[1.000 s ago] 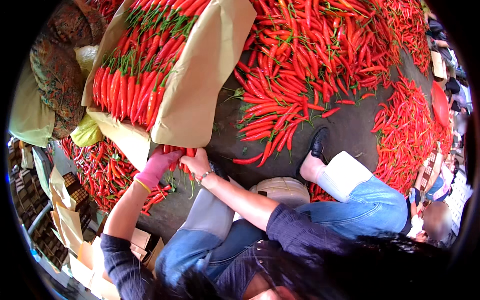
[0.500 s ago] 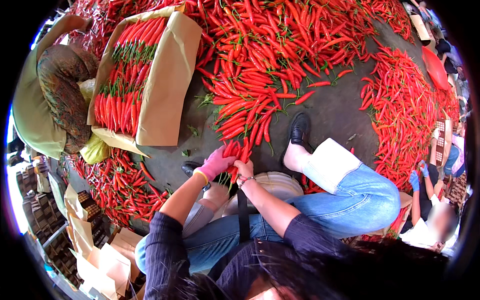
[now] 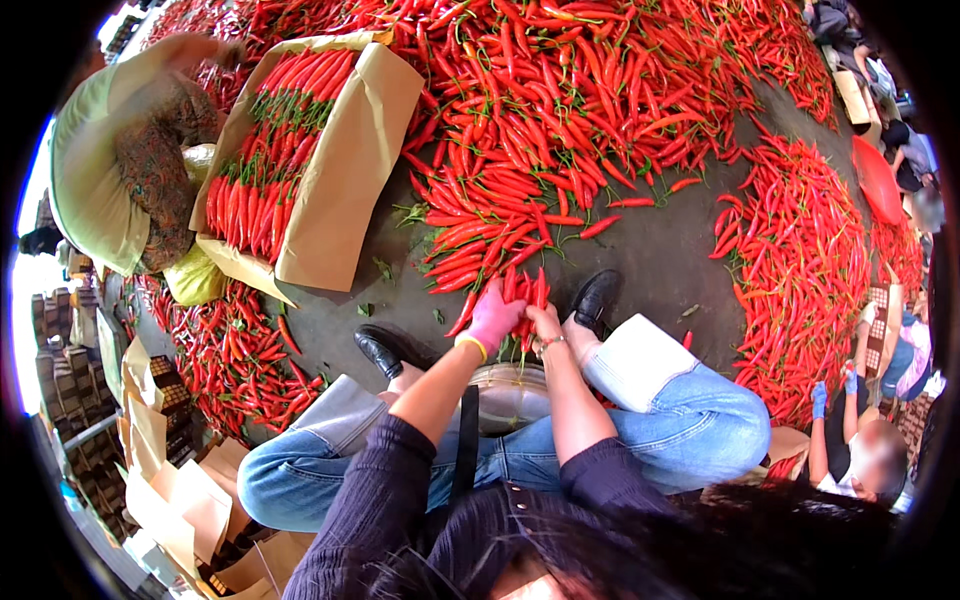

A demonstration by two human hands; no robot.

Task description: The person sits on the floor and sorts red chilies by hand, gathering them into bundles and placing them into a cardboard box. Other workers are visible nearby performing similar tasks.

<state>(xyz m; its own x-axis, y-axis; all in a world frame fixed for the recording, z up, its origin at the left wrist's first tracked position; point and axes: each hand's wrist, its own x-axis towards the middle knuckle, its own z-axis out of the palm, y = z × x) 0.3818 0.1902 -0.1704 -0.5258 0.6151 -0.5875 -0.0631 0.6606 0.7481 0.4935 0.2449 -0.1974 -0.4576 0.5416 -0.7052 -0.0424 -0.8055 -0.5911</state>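
Observation:
A small bunch of red chili peppers (image 3: 522, 288) is gathered between my two hands, tips pointing away from me and green stems towards my lap. My left hand (image 3: 491, 318), in a pink glove, closes round the bunch from the left. From the right my bare right hand (image 3: 546, 324) grips it, with a band on the wrist. Just beyond my hands lies the near end of a big heap of loose red chilies (image 3: 530, 120). The fingertips are partly hidden by the peppers.
A paper-lined box (image 3: 345, 170) with rows of chilies stands at far left, beside a person in a light green top (image 3: 105, 170). Another chili heap (image 3: 800, 270) lies right, a smaller pile (image 3: 235, 350) left. My shoes (image 3: 385, 350) rest on dark floor; folded cardboard (image 3: 190, 500) lies lower left.
Both hands have moved a little to the right with the chilies between them. My left knee has swung out to the left. The view has shifted slightly.

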